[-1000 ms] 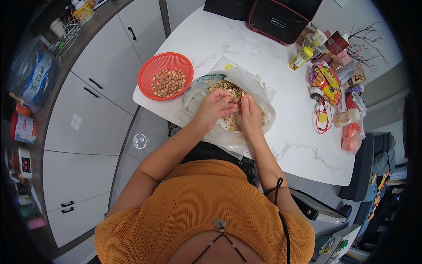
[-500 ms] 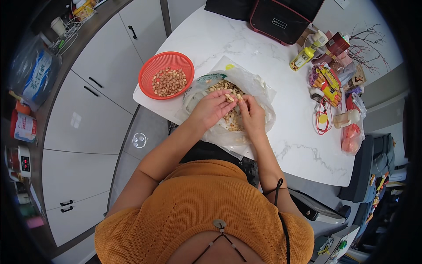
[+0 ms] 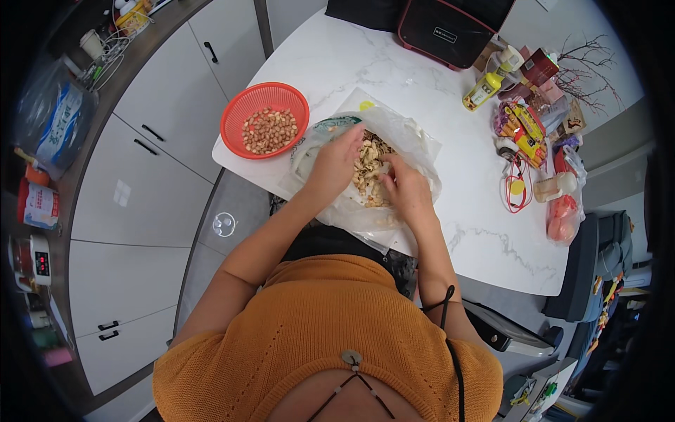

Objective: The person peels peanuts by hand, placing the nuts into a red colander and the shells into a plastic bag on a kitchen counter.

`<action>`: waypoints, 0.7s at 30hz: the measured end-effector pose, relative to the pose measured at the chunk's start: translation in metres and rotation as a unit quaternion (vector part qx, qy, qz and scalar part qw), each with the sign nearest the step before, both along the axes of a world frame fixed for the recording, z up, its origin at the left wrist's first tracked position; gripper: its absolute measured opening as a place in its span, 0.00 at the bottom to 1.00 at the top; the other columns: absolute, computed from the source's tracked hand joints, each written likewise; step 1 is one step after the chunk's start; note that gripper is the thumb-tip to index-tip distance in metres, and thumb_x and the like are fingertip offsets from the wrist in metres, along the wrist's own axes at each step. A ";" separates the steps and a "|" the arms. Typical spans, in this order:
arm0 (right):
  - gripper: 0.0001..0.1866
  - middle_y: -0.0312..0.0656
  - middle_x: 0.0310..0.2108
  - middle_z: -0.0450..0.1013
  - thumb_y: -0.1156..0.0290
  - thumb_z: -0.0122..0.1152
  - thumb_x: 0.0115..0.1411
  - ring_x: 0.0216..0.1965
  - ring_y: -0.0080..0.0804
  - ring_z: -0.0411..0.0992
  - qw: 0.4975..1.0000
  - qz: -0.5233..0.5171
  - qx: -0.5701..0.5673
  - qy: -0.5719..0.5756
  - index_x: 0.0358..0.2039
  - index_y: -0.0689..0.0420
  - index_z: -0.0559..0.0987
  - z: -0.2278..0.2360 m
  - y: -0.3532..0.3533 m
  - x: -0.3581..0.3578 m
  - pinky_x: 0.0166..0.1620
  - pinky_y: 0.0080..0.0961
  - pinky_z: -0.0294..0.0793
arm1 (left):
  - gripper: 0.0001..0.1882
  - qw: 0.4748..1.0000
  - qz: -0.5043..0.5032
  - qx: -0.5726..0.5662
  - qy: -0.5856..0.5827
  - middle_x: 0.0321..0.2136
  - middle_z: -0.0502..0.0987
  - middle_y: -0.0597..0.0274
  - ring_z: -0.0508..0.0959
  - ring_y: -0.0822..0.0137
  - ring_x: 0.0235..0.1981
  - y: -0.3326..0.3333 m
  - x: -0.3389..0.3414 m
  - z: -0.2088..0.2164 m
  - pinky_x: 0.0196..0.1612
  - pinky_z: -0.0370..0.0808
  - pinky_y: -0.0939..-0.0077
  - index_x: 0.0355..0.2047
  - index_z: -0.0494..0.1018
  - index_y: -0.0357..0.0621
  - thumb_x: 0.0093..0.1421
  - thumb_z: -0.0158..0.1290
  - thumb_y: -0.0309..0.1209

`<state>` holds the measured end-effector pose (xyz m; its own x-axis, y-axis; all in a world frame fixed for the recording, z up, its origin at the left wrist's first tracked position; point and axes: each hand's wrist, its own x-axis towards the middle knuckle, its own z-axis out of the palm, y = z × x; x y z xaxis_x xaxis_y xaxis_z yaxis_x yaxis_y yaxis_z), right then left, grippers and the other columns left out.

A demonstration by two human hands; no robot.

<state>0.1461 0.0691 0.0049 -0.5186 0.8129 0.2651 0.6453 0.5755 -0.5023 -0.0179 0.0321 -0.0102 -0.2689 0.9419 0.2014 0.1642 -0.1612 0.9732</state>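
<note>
A white plastic bag (image 3: 415, 144) lies spread wide on the table, with peanut shells and peanuts (image 3: 370, 169) heaped in it. My left hand (image 3: 337, 163) is over the left side of the heap, turned on edge with its fingers stretched out and nothing seen in it; its palm side is partly hidden. On the right side of the heap, my right hand (image 3: 408, 186) reaches in with thumb and forefinger apart and no object visible between them. To the left of the bag stands a red plastic basket (image 3: 301, 105) with shelled peanuts (image 3: 270, 131) on its bottom.
A black and red appliance (image 3: 447, 34) stands at the table's far side. Along the right edge are a yellow bottle (image 3: 483, 91), snack packets (image 3: 519, 130), a red cord (image 3: 515, 200) and a jar (image 3: 554, 188). White cabinets (image 3: 144, 186) line the left.
My hands have moved apart. The peanuts that lay on my left fingers are gone from them; that hand has turned on edge, and my right hand has dropped toward the heap.
</note>
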 end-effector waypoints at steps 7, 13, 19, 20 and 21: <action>0.12 0.41 0.25 0.74 0.68 0.63 0.45 0.29 0.40 0.73 0.980 0.085 0.011 -0.179 0.29 0.57 0.73 0.008 -0.009 0.011 0.31 0.33 0.70 | 0.20 0.949 0.165 0.081 0.255 0.42 0.73 0.48 0.75 0.60 0.42 0.002 -0.049 0.010 0.45 0.72 0.73 0.51 0.63 0.39 0.57 0.39 0.18; 0.12 0.40 0.24 0.74 0.67 0.64 0.44 0.28 0.39 0.73 0.973 0.087 -0.039 -0.212 0.28 0.56 0.73 0.007 -0.009 0.010 0.31 0.32 0.69 | 0.18 0.905 0.294 0.020 0.308 0.41 0.73 0.48 0.75 0.56 0.41 -0.006 -0.101 0.016 0.44 0.71 0.69 0.48 0.67 0.40 0.56 0.40 0.18; 0.09 0.44 0.24 0.73 0.73 0.58 0.46 0.28 0.42 0.72 0.985 0.060 -0.062 -0.148 0.30 0.56 0.73 -0.002 -0.003 0.011 0.33 0.33 0.70 | 0.20 0.876 0.301 0.017 0.377 0.42 0.72 0.47 0.73 0.51 0.43 -0.008 -0.132 0.003 0.46 0.69 0.66 0.47 0.68 0.40 0.53 0.41 0.18; 0.08 0.44 0.24 0.73 0.74 0.57 0.46 0.28 0.42 0.72 0.988 0.054 -0.056 -0.135 0.30 0.56 0.73 -0.001 -0.004 0.010 0.33 0.33 0.70 | 0.20 0.876 0.295 0.016 0.380 0.42 0.72 0.47 0.72 0.51 0.44 -0.009 -0.134 0.000 0.46 0.69 0.65 0.46 0.67 0.38 0.51 0.41 0.18; 0.09 0.44 0.24 0.73 0.74 0.57 0.46 0.28 0.42 0.72 0.989 0.058 -0.050 -0.128 0.30 0.55 0.73 -0.002 -0.004 0.010 0.33 0.33 0.70 | 0.21 0.877 0.289 0.016 0.384 0.43 0.72 0.46 0.71 0.51 0.45 -0.009 -0.135 -0.001 0.47 0.69 0.64 0.46 0.67 0.36 0.50 0.42 0.17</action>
<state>0.1563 0.0650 0.0032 -0.6502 0.7590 0.0342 0.6906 0.6091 -0.3900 -0.1531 0.0231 -0.0116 -0.4730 0.6837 0.5558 0.8324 0.1399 0.5363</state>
